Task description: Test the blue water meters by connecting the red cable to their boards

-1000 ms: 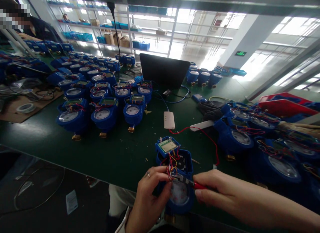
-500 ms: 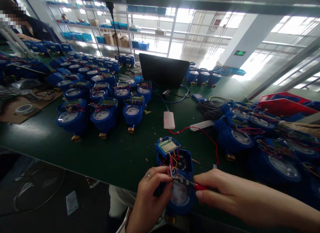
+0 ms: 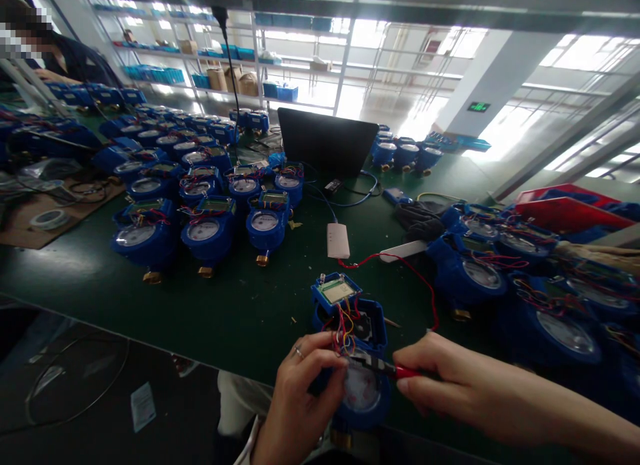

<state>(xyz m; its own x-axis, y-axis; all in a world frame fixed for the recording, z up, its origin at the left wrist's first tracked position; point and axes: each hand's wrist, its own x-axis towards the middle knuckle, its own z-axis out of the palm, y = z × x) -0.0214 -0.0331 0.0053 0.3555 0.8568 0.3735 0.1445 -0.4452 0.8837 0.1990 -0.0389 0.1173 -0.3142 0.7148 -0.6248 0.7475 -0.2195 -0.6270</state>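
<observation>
A blue water meter (image 3: 364,390) sits at the table's front edge, its upper housing opened and its display unit (image 3: 337,290) raised at the back. Thin red, yellow and white wires (image 3: 345,324) run from that display down over the round dial. My left hand (image 3: 304,393) is closed, pinching wire ends between thumb and forefinger beside the dial. In my right hand (image 3: 440,378) are red-handled pliers (image 3: 384,367), held level over the dial. Their dark metal jaws point left and reach close to my left fingertips; whether they touch a wire is unclear.
Behind the meter lies a white box (image 3: 338,240) with a red cable (image 3: 425,282) curving right. Several blue meters (image 3: 263,222) stand in rows at left, more (image 3: 480,275) at right. A dark laptop-like panel (image 3: 327,140) stands behind. A person (image 3: 83,58) sits far left.
The pliers and my right hand have shifted slightly right and down, showing more of the jaws. The left hand keeps its pinch almost in place. A red light on the white box no longer shows.
</observation>
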